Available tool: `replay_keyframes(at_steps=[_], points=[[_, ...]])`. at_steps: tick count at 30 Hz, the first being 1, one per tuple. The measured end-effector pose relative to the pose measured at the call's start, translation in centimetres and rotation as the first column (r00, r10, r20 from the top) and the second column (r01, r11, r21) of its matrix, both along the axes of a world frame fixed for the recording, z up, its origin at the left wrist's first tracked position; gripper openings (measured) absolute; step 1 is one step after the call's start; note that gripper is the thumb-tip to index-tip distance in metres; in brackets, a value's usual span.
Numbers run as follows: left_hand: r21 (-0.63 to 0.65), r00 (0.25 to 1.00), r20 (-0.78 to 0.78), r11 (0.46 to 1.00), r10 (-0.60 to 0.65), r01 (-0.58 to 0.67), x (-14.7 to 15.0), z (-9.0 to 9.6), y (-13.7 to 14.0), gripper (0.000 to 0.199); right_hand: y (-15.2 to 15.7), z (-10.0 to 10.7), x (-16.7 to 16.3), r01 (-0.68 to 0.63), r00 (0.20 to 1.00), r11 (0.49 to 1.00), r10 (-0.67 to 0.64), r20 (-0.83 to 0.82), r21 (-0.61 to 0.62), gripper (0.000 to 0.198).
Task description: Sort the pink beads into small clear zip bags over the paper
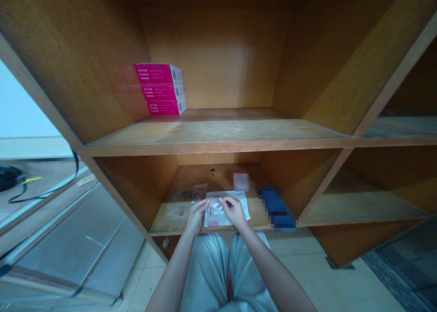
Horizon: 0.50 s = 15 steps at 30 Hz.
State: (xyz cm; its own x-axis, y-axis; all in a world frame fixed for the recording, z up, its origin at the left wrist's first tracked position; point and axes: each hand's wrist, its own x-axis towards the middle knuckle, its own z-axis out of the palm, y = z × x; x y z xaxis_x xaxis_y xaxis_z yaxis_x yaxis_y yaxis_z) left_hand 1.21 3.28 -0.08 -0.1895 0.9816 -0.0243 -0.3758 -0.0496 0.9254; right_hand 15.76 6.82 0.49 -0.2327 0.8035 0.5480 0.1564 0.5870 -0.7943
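A small clear plastic bag [214,204] is stretched between my two hands, over a white sheet [241,203] on the lower shelf. My left hand [197,215] pinches the bag's left edge between thumb and fingers. At the bag's right side, my right hand [235,210] has its fingers closed; small dark red bits show by its fingertips, too small to name. Another clear bag [199,192] with reddish contents lies just behind my left hand. Farther back rests a stack of clear, flat little bags [241,181].
Three pink boxes [164,92] are stacked on the upper shelf [239,128] at left. A blurred-out dark blue item [277,209] lies right of the sheet. The upper shelf's front edge hangs above my hands. Glass panels in metal frames [78,244] lean at lower left.
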Motion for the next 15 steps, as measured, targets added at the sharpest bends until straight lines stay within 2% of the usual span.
replay_keyframes(at_steps=[9,15], points=[[0.003,1.000,-0.006,1.000,-0.029,0.029,0.18,0.63,-0.23,0.037,-0.10,-0.01,0.02,0.023,1.000,1.000,-0.024,0.016,0.012,0.030],[0.021,0.997,-0.078,1.000,-0.015,0.017,0.21,0.12,-0.14,0.043,0.06,-0.41,-0.06,0.031,0.999,0.999,-0.031,0.024,0.010,0.030]])
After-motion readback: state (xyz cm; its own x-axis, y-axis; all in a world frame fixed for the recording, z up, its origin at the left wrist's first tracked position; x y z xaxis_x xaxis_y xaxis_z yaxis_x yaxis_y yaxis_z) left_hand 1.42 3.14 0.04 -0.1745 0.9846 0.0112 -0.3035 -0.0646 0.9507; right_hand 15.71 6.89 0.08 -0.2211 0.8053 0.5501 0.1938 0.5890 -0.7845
